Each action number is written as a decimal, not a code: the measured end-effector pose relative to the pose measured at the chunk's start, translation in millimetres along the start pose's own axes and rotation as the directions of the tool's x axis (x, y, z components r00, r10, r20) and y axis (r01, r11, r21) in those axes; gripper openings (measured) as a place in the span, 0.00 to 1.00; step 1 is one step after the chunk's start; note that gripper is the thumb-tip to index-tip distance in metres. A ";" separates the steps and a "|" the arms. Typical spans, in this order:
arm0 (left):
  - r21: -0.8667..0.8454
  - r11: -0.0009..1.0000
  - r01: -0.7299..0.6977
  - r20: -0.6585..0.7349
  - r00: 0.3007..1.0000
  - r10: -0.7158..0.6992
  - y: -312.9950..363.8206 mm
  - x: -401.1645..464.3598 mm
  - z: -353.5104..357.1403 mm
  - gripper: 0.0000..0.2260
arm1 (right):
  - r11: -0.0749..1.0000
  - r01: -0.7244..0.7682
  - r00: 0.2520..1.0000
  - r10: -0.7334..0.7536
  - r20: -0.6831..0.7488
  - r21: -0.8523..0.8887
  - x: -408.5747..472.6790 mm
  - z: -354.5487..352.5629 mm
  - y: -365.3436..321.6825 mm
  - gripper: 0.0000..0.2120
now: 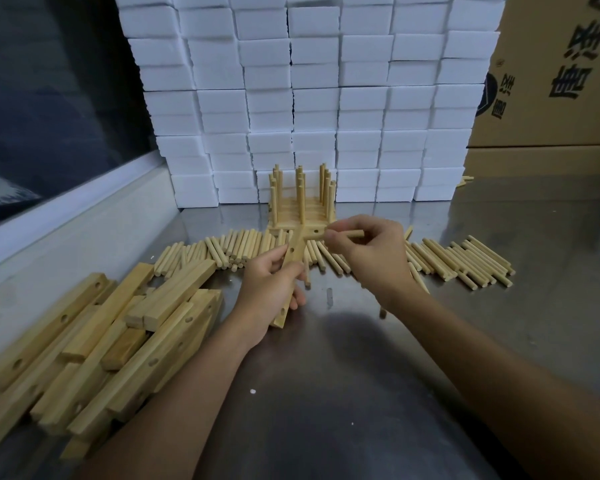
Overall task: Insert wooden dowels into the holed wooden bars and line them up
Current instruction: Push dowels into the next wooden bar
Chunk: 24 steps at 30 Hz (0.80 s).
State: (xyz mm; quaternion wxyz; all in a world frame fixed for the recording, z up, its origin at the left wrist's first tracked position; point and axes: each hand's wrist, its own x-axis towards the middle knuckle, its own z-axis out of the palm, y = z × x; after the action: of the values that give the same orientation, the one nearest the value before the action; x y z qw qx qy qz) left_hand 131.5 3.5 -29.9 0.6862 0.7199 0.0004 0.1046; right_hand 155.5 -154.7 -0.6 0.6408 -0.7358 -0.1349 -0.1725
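Above the metal table [378, 375], the left hand [267, 292] grips a holed wooden bar [293, 258], tilted away from the person. The right hand [368, 251] pinches one dowel [352, 233] between thumb and fingers, beside the bar's far end. Behind the hands, finished bars with upright dowels [302, 199] stand in a row. Loose dowels [465, 261] lie across the table, and a pile of bars [94, 348] is at the left, before stacked white foam blocks [326, 98].
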 end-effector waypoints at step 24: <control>-0.464 0.796 0.389 0.216 0.921 -0.324 11.8 1.3 -10.1 0.11 | 0.773 0.177 0.982 -0.179 0.058 -0.609 2.4 1.7 8.5 0.09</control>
State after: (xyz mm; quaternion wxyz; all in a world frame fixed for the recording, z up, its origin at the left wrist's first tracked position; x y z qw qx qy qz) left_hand 129.5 13.0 -17.7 0.8541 0.5103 0.0661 -0.0754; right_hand 161.4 -154.2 -7.4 0.3497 -0.8868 -0.1400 -0.2678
